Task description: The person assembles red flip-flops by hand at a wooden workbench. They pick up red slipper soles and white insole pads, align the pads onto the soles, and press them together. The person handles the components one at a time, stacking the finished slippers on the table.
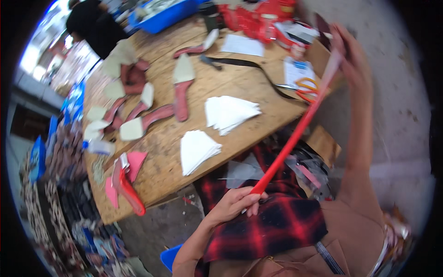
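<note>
A long red strip [295,134] stretches slantwise across my lap and past the table's edge. Its lower end is gripped by my left hand [237,203], fingers closed around it. At the upper right, my right hand [353,57] is closed on the other end, where the strip looks paler and pinkish. A dark maroon flat piece [322,25] shows beside the right fingers; whether it belongs to the strip I cannot tell. Nearest the left hand on the table is a fanned stack of white, roughly triangular pieces [198,151], with a second such stack [230,112] behind it.
On the wooden table [157,175] lie several reddish insole-like pieces with cream ends [183,87], a red shoe last [128,189], a black strap [249,63], orange-handled scissors [307,87] and a plastic bottle [100,147]. A blue tub [161,17] stands far back. A person in black [94,27] is beyond.
</note>
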Available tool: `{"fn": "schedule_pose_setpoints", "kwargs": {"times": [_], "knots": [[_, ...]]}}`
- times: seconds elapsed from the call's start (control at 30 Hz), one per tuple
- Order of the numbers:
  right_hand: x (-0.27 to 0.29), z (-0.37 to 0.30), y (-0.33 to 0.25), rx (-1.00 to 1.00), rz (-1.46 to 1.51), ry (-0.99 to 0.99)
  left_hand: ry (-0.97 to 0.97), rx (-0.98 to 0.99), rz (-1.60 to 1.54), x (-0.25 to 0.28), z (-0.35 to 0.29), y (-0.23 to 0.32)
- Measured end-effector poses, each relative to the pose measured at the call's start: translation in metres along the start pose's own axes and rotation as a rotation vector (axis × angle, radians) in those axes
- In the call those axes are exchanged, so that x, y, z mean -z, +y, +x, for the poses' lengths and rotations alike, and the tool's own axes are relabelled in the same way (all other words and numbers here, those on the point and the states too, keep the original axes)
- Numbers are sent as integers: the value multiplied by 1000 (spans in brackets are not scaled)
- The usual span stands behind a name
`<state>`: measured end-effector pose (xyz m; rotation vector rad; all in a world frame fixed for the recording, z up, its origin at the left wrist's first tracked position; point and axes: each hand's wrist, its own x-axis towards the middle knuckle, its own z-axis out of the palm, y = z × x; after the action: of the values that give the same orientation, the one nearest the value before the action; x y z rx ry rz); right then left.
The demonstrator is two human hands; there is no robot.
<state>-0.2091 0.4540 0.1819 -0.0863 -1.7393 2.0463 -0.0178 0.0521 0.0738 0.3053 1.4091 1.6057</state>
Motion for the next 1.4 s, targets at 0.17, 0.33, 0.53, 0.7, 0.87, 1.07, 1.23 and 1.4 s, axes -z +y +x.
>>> {"fn": "schedule_pose_setpoints", "kwargs": {"times": [0.17,0.33,0.53,0.7,0.87,1.07,1.23,1.4], "knots": [[-28,-159,0,123,369,-761,231,-191,661,77,52,4],[-66,-167,3,-499,-138,-895,1345,-390,917,236,122,74],[-78,-189,62,-672,-180,-616,1235,141,1170,295,170,100],[-79,-185,85,-493,-428,-545,1376,-381,1104,274,162,117],[-88,-175,86,-115,-475,-415,848,-774,40,172,113,132],[-147,-157,83,-452,220,-305,568,-352,-651,82,73,57],[-164,-164,116,-666,421,-234,509,-336,-868,53,83,27],[-160,-181,131,-689,521,-285,584,-332,-902,44,81,10]]}}
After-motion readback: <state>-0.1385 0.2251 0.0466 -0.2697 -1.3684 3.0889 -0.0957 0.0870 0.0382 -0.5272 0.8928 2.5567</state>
